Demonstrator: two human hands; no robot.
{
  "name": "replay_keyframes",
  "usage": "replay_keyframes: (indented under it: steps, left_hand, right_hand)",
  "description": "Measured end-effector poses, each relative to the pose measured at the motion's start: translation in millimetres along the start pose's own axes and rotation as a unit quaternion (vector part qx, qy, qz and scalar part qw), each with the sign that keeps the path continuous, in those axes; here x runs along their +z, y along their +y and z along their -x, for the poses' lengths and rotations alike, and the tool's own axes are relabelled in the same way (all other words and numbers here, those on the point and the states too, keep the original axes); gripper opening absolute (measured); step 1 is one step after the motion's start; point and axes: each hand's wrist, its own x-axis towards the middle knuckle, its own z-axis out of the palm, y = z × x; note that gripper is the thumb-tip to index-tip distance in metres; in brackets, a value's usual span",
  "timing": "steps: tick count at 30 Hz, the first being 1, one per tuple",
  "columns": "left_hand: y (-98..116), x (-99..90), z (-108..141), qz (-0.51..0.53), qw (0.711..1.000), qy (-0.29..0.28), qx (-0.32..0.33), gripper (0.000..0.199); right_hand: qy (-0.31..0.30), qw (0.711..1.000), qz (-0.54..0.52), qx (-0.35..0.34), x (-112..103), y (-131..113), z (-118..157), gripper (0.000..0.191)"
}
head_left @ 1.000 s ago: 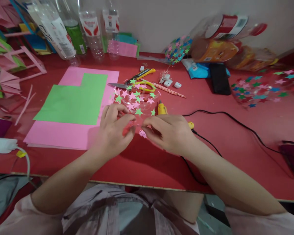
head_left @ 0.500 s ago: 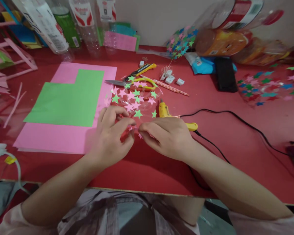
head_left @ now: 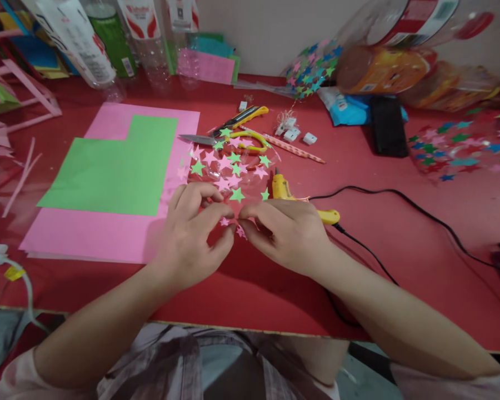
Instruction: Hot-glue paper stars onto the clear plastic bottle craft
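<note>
Several pink and green paper stars (head_left: 234, 158) lie on clear plastic in the middle of the red table, just beyond both hands. My left hand (head_left: 198, 230) and my right hand (head_left: 281, 230) meet fingertip to fingertip at the near edge of that plastic. Thumb and forefinger of each are pinched on something too small to make out. Small pink stars (head_left: 224, 221) show between and below the fingertips. A yellow glue gun (head_left: 280, 186) lies right behind my right hand, partly hidden by it.
Green paper (head_left: 116, 178) rests on pink sheets (head_left: 87, 236) at left. Scissors (head_left: 250, 139), a cutter (head_left: 248, 116), a pencil (head_left: 295, 147) and small white pieces (head_left: 291, 134) lie behind. A black cord (head_left: 400, 194) runs right. Bottles (head_left: 144, 44) and a phone (head_left: 387, 128) stand or lie at the back.
My left thumb has moved closer to its forefinger and to the right hand's fingertips. The view has shifted slightly; the table items lie as before.
</note>
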Motion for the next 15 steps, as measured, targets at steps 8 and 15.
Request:
replay_keyframes:
  steps: [8, 15]
  left_hand:
    - [0.4, 0.9, -0.8, 0.018, 1.000, -0.006, -0.018, 0.005]
    - [0.8, 3.2, -1.0, 0.034, 0.999, 0.002, -0.025, 0.007]
  right_hand:
    - [-0.004, 0.998, -0.035, 0.060, 0.7, -5.2, 0.0, 0.012]
    - [0.000, 0.997, -0.040, 0.065, 1.5, -7.6, 0.3, 0.010]
